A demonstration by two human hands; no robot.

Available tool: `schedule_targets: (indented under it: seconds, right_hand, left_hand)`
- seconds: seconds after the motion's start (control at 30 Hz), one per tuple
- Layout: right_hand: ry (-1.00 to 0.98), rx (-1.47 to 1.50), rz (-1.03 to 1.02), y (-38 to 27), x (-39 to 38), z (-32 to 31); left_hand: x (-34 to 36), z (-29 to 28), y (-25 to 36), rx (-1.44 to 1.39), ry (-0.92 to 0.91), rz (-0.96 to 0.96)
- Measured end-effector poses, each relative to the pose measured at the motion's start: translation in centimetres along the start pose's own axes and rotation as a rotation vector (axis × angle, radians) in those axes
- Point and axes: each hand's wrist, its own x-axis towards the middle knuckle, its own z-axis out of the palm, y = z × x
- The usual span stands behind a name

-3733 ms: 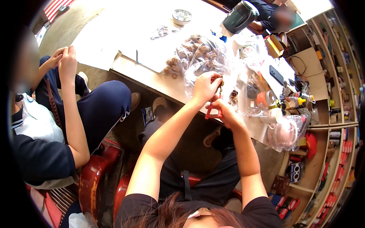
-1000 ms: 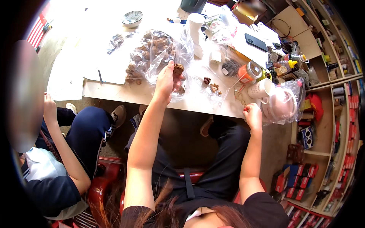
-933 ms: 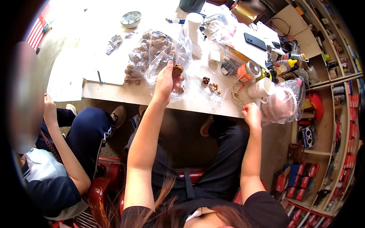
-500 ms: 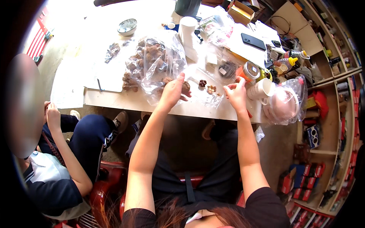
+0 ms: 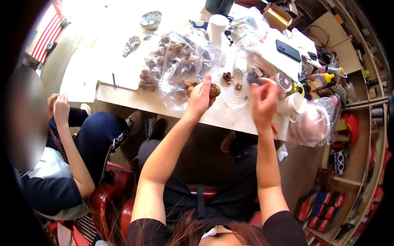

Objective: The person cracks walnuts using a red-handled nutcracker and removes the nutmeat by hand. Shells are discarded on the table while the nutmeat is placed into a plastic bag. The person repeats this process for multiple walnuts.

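Observation:
My left hand [image 5: 200, 98] is closed around a brown walnut [image 5: 214, 90] at the near edge of the table, beside a clear plastic bag [image 5: 174, 84] full of walnuts. More walnuts [image 5: 145, 78] lie along the bag's left side. My right hand [image 5: 264, 102] is raised at the table edge, slightly blurred, with its fingers curved and apart and nothing visible in them. Between the hands, a dark cluster of shell bits [image 5: 227, 77] and some lighter nut pieces [image 5: 238, 86] rest on a clear plastic sheet [image 5: 234, 100].
Right of my right hand stand a white cup [image 5: 292, 104] and a pink round object in a plastic bag [image 5: 314, 123]. A red-handled tool [image 5: 274, 128] lies near the edge. Farther back are a phone [image 5: 288, 50], a paper roll [image 5: 218, 28] and a bowl [image 5: 150, 19]. Another person [image 5: 61, 164] sits at left.
My right hand has moved off the nut pieces and its pinched fingers have spread. My left hand has turned with the walnut, away from the bag. The whole view has shifted slightly.

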Motion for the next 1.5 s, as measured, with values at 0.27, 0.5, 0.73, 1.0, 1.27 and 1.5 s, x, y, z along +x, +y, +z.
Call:
schedule_targets:
  seconds: [0.27,0.5,0.73,1.0,1.27,1.5]
  right_hand:
    - [-0.308,0.259,-0.086,-3.5,-2.6,10.3]
    - [-0.155,0.358,-0.049,-4.7,-2.6,14.0]
    - [-0.237,0.342,-0.028,-5.0,-2.4,14.8]
    - [-0.299,0.341,0.017,-4.2,-2.6,14.2]
    - [-0.195,0.365,0.039,-4.4,-3.4,14.3]
    - [-0.2,0.397,-0.047,-4.1,-3.1,14.0]
  left_hand:
    - [0.5,-2.2,-1.0,-0.084,0.073,0.166]
    - [1.1,-3.3,-0.6,0.205,0.286,0.416]
    - [1.2,-4.0,-1.7,0.165,0.357,0.39]
    - [0.5,-3.8,-0.4,0.263,0.292,0.335]
    - [-0.2,-3.0,-0.8,0.29,0.335,0.353]
    - [0.1,-3.2,-0.8,0.116,0.226,0.331]
